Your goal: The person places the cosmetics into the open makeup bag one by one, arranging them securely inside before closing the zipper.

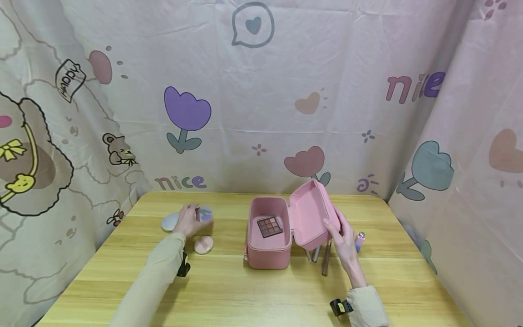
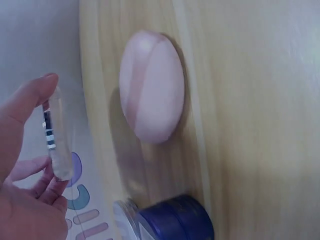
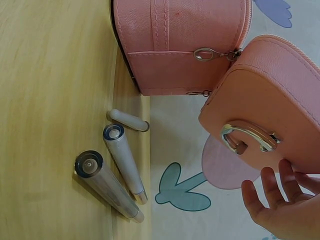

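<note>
My left hand pinches a thin, flat piece with a clear edge and dark stripes between thumb and fingers, seen edge-on above the table. Close by lies a round pink powder puff with a ribbon band. A pink makeup case stands upright at the middle of the table, with an eyeshadow palette inside. Its lid hangs open to the right. My right hand grips that lid, thumb at the rim and fingers along the outside. A metal-trimmed handle shows on the lid's top.
Several slim cosmetic tubes lie below the lid, right of the case. Farther right is a pink-and-blue tube. A pale oval thing lies left of my left hand. A dark blue jar sits near the puff. A printed curtain stands behind the table.
</note>
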Demonstrator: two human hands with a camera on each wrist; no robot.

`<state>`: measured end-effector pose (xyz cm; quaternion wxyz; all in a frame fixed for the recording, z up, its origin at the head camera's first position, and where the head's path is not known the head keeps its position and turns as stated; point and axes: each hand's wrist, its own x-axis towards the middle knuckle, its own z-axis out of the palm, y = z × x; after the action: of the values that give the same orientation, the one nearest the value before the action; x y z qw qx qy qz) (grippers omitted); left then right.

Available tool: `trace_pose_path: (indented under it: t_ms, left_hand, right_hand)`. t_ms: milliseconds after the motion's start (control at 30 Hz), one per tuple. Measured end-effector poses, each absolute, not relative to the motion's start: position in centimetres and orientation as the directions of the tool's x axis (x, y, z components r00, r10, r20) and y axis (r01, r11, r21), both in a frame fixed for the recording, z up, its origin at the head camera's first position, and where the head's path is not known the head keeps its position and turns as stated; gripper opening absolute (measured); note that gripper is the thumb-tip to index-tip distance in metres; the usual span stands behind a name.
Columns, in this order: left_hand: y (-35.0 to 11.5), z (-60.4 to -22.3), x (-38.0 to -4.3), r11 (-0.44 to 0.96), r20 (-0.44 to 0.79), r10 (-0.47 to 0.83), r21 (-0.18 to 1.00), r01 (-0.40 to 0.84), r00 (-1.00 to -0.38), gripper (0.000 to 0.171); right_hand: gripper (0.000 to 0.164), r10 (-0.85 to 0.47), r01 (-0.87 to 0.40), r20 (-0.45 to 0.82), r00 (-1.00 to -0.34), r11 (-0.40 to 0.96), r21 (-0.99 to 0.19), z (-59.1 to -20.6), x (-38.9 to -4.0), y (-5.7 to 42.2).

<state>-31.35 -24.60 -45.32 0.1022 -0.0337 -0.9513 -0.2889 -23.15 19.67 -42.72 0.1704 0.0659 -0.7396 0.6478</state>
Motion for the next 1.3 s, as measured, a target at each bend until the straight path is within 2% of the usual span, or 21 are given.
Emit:
trace_pose_path:
  t_ms: [200, 333, 667, 767, 867, 933, 1200, 1300]
  left_hand:
    - [-24.0, -44.7, -31.6, 0.794, 0.263, -0.045, 0.594, 0.125, -0.964, 0.069]
    - [-23.6, -44.1, -31.6, 0.769, 0.24, -0.065, 0.631, 0.104, -0.969, 0.076]
    - [-22.3, -42.2, -31.5, 0.74, 0.2, -0.047, 0.665, 0.1, -0.979, 0.077]
    - [-22.0, -41.6, -31.5, 0.743, 0.237, -0.03, 0.655, 0.137, -0.971, 0.069]
    - [-21.6, -40.9, -31.6, 0.757, 0.273, -0.004, 0.629, 0.175, -0.962, 0.05]
    - [-21.2, -40.4, -31.5, 0.762, 0.287, 0.008, 0.619, 0.192, -0.958, 0.044]
    - [-19.4, -38.8, -31.3, 0.753, 0.3, 0.044, 0.617, 0.229, -0.953, 0.042]
    - [-18.6, -38.2, -31.2, 0.752, 0.284, 0.048, 0.62, 0.222, -0.958, 0.046]
  right_hand:
    - [0.061, 0.121, -0.318, 0.337, -0.934, 0.152, -0.936, -42.7, -23.1, 19.7]
    - [0.061, 0.12, -0.317, 0.335, -0.935, 0.148, -0.937, -42.7, -23.1, 19.6]
    - [0.061, 0.119, -0.312, 0.33, -0.937, 0.142, -0.939, -42.8, -23.1, 19.6]
    - [0.062, 0.118, -0.314, 0.331, -0.936, 0.141, -0.939, -42.8, -23.1, 19.6]
    - [0.061, 0.117, -0.315, 0.332, -0.936, 0.144, -0.938, -42.8, -23.1, 19.7]
    - [0.062, 0.117, -0.315, 0.334, -0.935, 0.149, -0.937, -42.8, -23.1, 19.7]
    - [0.061, 0.116, -0.315, 0.334, -0.935, 0.158, -0.936, -42.8, -23.1, 19.7]
    - [0.062, 0.113, -0.316, 0.335, -0.936, 0.157, -0.936, -42.7, -23.0, 19.7]
